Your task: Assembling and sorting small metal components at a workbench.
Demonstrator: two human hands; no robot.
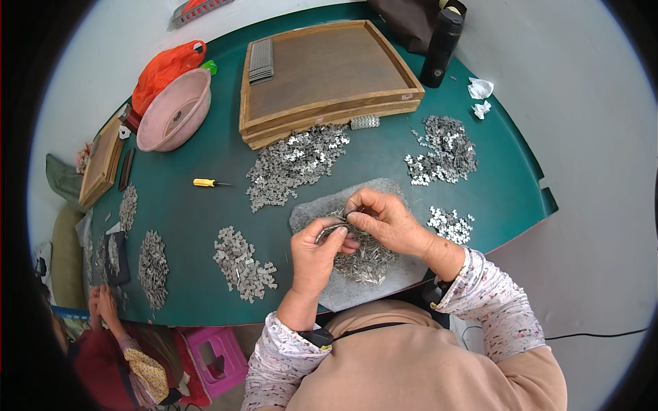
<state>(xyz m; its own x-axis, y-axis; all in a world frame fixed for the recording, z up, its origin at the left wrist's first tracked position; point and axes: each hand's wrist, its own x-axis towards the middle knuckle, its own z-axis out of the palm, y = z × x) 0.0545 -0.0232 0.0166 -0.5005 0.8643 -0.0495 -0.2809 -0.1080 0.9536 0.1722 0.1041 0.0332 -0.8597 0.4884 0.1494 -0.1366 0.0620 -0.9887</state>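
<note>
My left hand (318, 252) is closed around a short dark strip of metal links (332, 229), pinched between thumb and fingers. Against the strip's far end, my right hand (385, 220) has its thumb and forefinger pressed together; whatever lies between those fingertips is too small to make out. Both hands are above a pile of thin metal pins (369, 266) heaped on a grey felt pad (346, 293). Beyond the pad spreads a large heap of small metal links (288, 168). Shinier small pieces (450, 225) lie beside my right wrist.
A wooden tray (329, 68) holds a stack of finished-looking strips (261, 61). A black bottle (442, 48), pink basin (175, 113), yellow screwdriver (205, 183) and more link piles (243, 266) share the green table (199, 216). Another person's hands (103, 306) work at the left.
</note>
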